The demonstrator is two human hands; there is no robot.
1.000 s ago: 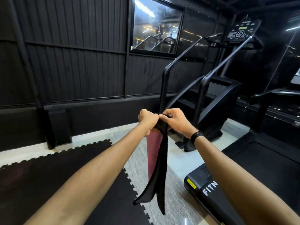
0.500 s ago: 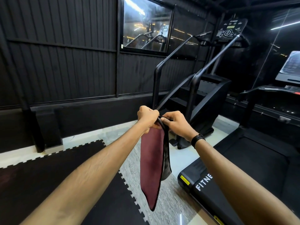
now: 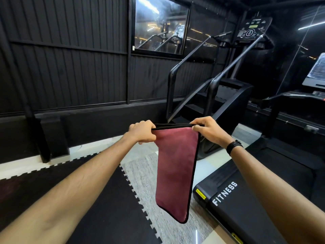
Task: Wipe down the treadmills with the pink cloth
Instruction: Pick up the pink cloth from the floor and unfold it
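A pink cloth [image 3: 175, 169] with a black edge hangs flat in front of me, folded double. My left hand [image 3: 142, 132] grips its top left corner. My right hand [image 3: 210, 131] pinches the top right corner, and the upper edge is stretched taut between them. A black treadmill [image 3: 246, 205] marked FITNESS lies at the lower right, its rear end just right of the cloth's lower end. Its screen [image 3: 316, 73] shows at the far right edge.
A black stair-climber machine [image 3: 228, 106] with long handrails stands behind the cloth. Black interlocking floor mats [image 3: 105, 208] cover the lower left, with pale tiled floor [image 3: 147, 173] between mats and treadmill. A dark slatted wall [image 3: 70, 59] with a window [image 3: 161, 26] runs along the back.
My hands have drawn apart, and the bunched cloth now hangs spread flat with its pink side facing me. The view has shifted slightly to the right.
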